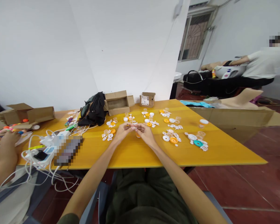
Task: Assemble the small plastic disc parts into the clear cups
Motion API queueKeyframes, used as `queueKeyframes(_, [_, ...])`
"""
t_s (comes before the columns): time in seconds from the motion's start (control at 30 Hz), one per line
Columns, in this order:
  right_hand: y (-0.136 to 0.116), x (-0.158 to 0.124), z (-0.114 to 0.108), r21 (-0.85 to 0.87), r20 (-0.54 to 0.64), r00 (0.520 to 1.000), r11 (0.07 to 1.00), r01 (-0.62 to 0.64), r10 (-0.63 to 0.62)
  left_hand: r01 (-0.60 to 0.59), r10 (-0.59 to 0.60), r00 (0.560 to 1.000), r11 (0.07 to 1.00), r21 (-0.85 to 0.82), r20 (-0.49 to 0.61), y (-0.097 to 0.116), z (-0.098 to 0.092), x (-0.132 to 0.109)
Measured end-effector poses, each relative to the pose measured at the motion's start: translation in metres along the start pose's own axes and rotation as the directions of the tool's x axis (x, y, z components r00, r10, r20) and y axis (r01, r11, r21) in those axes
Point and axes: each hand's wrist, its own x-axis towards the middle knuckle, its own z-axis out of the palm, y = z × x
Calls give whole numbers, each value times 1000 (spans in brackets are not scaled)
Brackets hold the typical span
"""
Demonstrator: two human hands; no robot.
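Note:
My left hand [123, 130] and my right hand [144, 132] meet over the middle of the yellow table [135, 154], fingers pinched together around a small piece that is too tiny to name. A small clear jar with orange contents [137, 135] stands just under my right fingers. Around the hands lie many small white, orange and teal plastic lids and discs [173, 139] and little clear jars [200, 134].
Open cardboard boxes [118, 102] and a black bag [95, 109] sit at the table's far edge. White cables and chargers [40, 149] clutter the left, where another person's hand [8, 140] rests. A second person sits at a desk far right [261, 63]. A large carton [233, 116] stands beside the table.

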Motion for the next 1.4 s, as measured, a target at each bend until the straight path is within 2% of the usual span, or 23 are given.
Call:
queueKeyframes(0.7, [-6,-6,4,-163,2,987,974,157,-159,-37,37,999,999,12,-7,-1,2,-1])
queueKeyframes(1.1, [-4,-3,3,-31,-69,992,995,99,-101,-44,42,999,995,-92,-28,7,3,-2])
queueKeyframes(1.27, [-2,-1,0,15,-116,991,997,69,-67,-21,18,1000,994,-107,-24,6,2,-2])
queueKeyframes(1.4, [-4,-2,0,24,-110,992,998,65,-62,-16,13,1000,994,-106,-28,4,2,-1])
